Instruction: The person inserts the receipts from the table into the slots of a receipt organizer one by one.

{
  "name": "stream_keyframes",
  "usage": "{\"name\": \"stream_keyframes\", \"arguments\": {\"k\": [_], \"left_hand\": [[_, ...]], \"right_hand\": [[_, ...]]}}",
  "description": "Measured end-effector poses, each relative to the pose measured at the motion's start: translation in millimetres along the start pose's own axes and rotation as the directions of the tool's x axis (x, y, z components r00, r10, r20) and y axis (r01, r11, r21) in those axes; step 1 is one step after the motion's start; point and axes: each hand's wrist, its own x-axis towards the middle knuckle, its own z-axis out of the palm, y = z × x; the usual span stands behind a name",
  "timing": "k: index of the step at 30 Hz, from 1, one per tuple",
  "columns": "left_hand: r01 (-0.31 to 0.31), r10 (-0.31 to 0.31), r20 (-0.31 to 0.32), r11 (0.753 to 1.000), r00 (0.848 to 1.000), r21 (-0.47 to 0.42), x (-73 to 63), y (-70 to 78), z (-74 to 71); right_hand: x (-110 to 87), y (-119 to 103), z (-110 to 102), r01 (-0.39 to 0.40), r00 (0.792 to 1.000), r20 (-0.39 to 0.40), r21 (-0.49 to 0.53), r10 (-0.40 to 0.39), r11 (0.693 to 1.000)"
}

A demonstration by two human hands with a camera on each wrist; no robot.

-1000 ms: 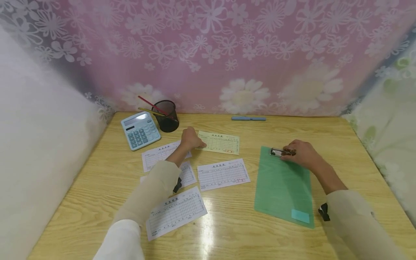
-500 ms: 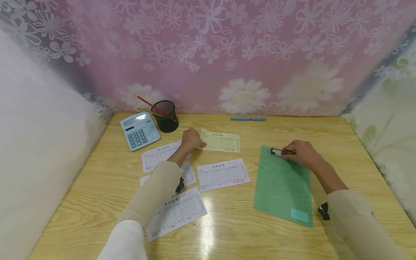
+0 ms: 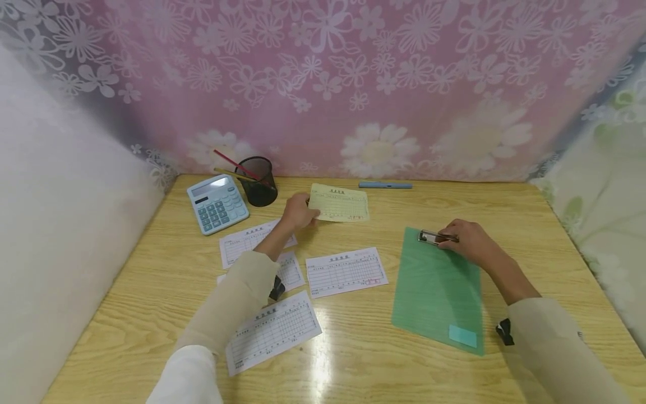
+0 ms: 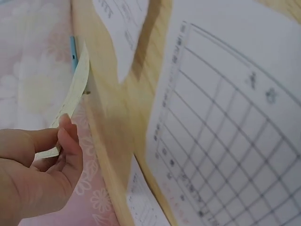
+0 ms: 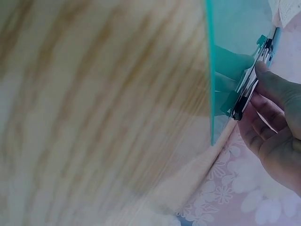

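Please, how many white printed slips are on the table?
4: the back slip nearest the calculator, the middle slip partly behind the left sleeve, the front slip, and the rightmost slip nearest the green clipboard. The sleeve may hide more.

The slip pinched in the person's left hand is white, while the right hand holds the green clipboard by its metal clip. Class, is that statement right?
Not quite: the slip pinched in the left hand is pale yellow, as the head view shows. The right hand does hold the green clipboard by its metal clip.
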Motion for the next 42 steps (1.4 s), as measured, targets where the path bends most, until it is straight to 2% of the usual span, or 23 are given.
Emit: {"name": "stream_keyframes", "arguments": {"k": [3, 6, 10, 15, 18, 23, 25, 28, 31, 38, 42], "left_hand": [[-0.049, 0.047, -0.015, 0.994, 0.999, -0.093, -3.0, 5.4, -0.1], [-0.072, 0.07, -0.018, 0.976, 0.997, -0.204, -6.6, 13.9, 1.2], [-0.042, 0.057, 0.031, 0.932, 0.998, -0.359, -11.5, 27.5, 7.3], [0.016, 0.043, 0.127, 0.901, 0.991, -0.433, -16.7, 40.8, 28.3], [0.056, 0.041, 0.211, 0.898, 0.977, -0.436, -23.0, 49.2, 44.9], [0.117, 0.041, 0.353, 0.903, 0.935, -0.414, -33.5, 59.8, 73.9], [0.145, 0.021, 0.389, 0.908, 0.921, -0.393, -36.2, 62.0, 83.9], [0.171, -0.005, 0.414, 0.915, 0.91, -0.365, -39.9, 64.5, 94.5], [0.181, -0.024, 0.414, 0.921, 0.91, -0.344, -42.9, 65.2, 101.3], [0.176, -0.064, 0.405, 0.954, 0.912, -0.245, -49.5, 63.8, 119.7], [0.216, -0.116, 0.372, 0.947, 0.921, -0.24, -52.5, 66.4, 132.3]], "right_hand": [[0.1, -1.2, 0.6, -0.004, 1.0, 0.003, -0.002, 0.004, 1.0], [-0.1, -1.8, 0.8, -0.006, 1.0, 0.003, -0.007, 0.006, 1.0], [-0.7, -1.8, 0.6, 0.0, 1.0, -0.003, -0.015, 0.0, 1.0], [-0.9, 1.5, 0.6, -0.03, 1.0, 0.002, 0.005, 0.03, 1.0], [-0.7, 5.1, 1.0, -0.034, 0.999, 0.002, 0.02, 0.034, 0.999], [2.7, 10.1, -0.6, 0.002, 1.0, 0.004, 0.011, -0.002, 1.0], [4.4, 10.9, -2.2, 0.013, 1.0, 0.014, -0.001, -0.013, 1.0], [6.1, 10.3, -4.6, 0.016, 0.999, 0.038, -0.005, -0.016, 1.0], [6.2, 9.1, -6.7, 0.0, 0.999, 0.053, 0.025, -0.001, 1.0], [4.1, 7.9, -9.6, -0.014, 0.999, 0.052, 0.055, 0.011, 0.998], [3.9, 7.0, -9.3, 0.011, 0.999, 0.048, 0.051, -0.014, 0.999]]}}
